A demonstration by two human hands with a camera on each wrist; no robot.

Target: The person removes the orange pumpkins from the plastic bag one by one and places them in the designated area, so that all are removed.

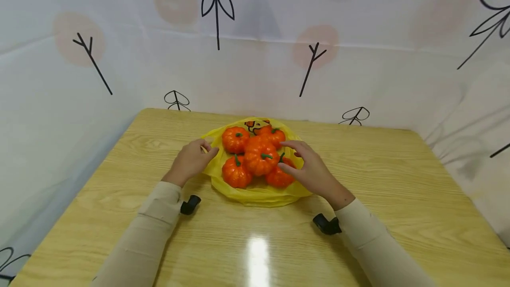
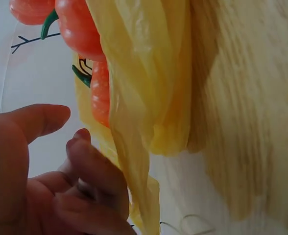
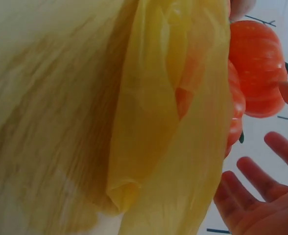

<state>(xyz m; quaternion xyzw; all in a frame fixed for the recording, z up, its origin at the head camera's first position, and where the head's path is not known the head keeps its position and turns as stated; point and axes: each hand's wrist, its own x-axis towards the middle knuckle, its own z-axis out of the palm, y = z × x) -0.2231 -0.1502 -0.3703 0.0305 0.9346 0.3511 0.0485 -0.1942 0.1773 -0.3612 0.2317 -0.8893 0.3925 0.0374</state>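
Several orange pumpkins (image 1: 258, 158) with green stems sit in a crumpled yellow plastic bag (image 1: 243, 195), its mouth spread wide and one pumpkin raised on top of the others. My left hand (image 1: 191, 159) is at the bag's left rim. In the left wrist view its fingers (image 2: 97, 171) are bent close by the yellow film, with a gap to the thumb. My right hand (image 1: 312, 171) hovers over the bag's right side, thumb and fingers apart. The right wrist view shows its spread fingers (image 3: 259, 178) beside a pumpkin (image 3: 257, 68), gripping nothing.
The bag stands on a light wood-grain table (image 1: 131, 180) towards its back edge. Behind and at the sides hangs a white cloth (image 1: 255, 74) printed with black plant drawings. A black wrist camera (image 1: 190, 205) is on the left sleeve, another (image 1: 327, 225) on the right.
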